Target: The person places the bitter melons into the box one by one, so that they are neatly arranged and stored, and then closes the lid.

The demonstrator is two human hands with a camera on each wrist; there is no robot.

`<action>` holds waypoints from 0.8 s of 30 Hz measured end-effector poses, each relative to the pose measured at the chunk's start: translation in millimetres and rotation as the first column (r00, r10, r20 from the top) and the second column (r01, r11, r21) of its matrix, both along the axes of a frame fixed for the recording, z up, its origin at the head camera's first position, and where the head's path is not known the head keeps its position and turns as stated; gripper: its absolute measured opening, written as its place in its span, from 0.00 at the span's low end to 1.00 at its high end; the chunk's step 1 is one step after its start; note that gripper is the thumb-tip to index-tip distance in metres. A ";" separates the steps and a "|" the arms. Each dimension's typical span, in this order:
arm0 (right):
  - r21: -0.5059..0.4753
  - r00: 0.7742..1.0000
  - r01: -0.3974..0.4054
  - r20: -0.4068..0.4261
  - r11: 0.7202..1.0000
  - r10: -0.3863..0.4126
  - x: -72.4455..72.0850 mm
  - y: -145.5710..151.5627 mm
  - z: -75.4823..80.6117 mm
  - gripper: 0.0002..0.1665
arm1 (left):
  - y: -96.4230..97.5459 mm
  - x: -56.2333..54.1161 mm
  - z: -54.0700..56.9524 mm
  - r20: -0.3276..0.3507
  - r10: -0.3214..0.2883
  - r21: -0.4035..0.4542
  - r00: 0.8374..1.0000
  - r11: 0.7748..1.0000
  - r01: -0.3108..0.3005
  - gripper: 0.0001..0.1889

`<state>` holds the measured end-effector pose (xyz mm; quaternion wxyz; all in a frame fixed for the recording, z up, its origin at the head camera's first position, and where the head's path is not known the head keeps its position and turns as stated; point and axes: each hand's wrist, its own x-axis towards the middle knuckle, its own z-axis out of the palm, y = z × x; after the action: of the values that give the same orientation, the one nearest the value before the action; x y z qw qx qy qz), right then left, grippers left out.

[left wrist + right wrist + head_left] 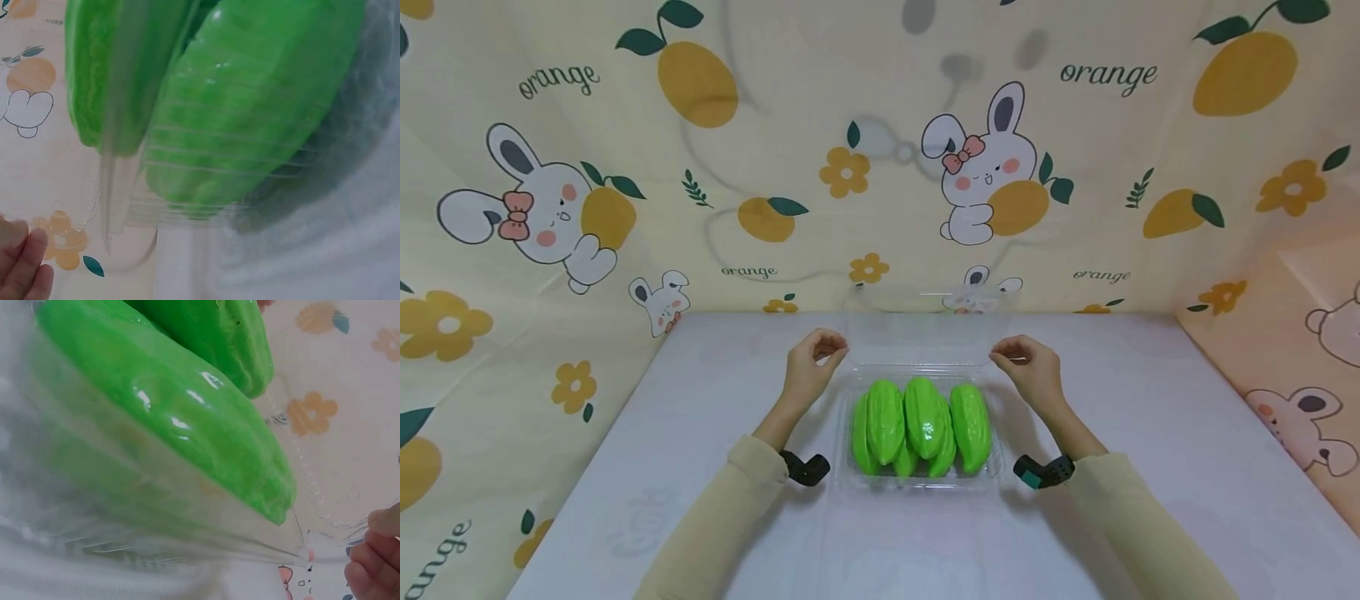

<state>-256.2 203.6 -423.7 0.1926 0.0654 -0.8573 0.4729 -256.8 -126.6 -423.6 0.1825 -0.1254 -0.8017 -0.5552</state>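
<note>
A clear plastic clamshell box (pixel 996 475) stands in the middle of the table, filled with several glossy green bitter melons (pixel 887 421). Its see-through lid (pixel 917 337) is raised at the far side, hinged along the back rim. My left hand (pixel 815 367) pinches the lid's left edge, and my right hand (pixel 1032 371) pinches its right edge. In the left wrist view, the left fingers (pixel 25 262) show at the lower left, beyond the box wall. The right fingers (pixel 375 559) appear at the lid's clear rim in the right wrist view.
The white table (pixel 685 500) extends around the box on all sides. Behind it and at both sides hangs a cream cloth (pixel 895 75) printed with rabbits and oranges. A dark wrist camera sits on each wrist, near the sides of the box.
</note>
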 end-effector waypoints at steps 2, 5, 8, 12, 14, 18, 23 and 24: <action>0.000 1.000 0.004 0.008 1.000 -0.004 1.6 -0.5 1.2 0.07 | -0.5 1.2 0.1 0.001 -0.003 0.000 1.000 1.000 0.003 0.06; 0.004 1.000 0.014 0.026 1.000 -0.015 3.5 -0.2 2.1 0.08 | -1.1 2.7 0.4 0.003 -0.010 -0.002 1.000 1.000 0.010 0.06; -0.001 0.999 0.026 0.042 1.000 -0.026 5.1 -0.3 3.0 0.09 | -2.1 4.6 1.1 0.007 -0.017 -0.003 1.000 1.000 0.017 0.06; -0.046 0.998 0.028 0.057 0.999 -0.025 7.5 -0.9 4.3 0.10 | -3.0 6.4 1.2 0.013 -0.018 0.000 1.000 1.000 0.018 0.06; -0.069 0.998 0.022 0.060 0.997 -0.017 9.7 -1.8 5.8 0.11 | -3.1 7.1 0.9 0.015 -0.017 0.004 1.000 1.000 0.017 0.06; -0.086 0.999 0.018 0.045 0.996 -0.014 16.3 -3.4 11.7 0.12 | -1.8 7.9 0.5 0.019 -0.008 0.001 1.000 1.000 0.008 0.08; -0.101 1.000 0.025 -0.005 0.995 -0.025 24.1 -4.7 20.7 0.11 | 0.6 13.3 7.5 0.048 -0.015 0.008 0.999 1.000 0.014 0.08; -0.113 1.000 0.025 -0.013 0.993 -0.026 25.0 -4.6 21.6 0.11 | 1.1 16.2 11.0 0.053 -0.018 0.008 0.998 1.000 0.018 0.08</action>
<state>-231.2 198.9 -402.1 0.2084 0.0469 -0.8285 0.5176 -240.6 -125.5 -412.5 0.1566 -0.1170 -0.8029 -0.5632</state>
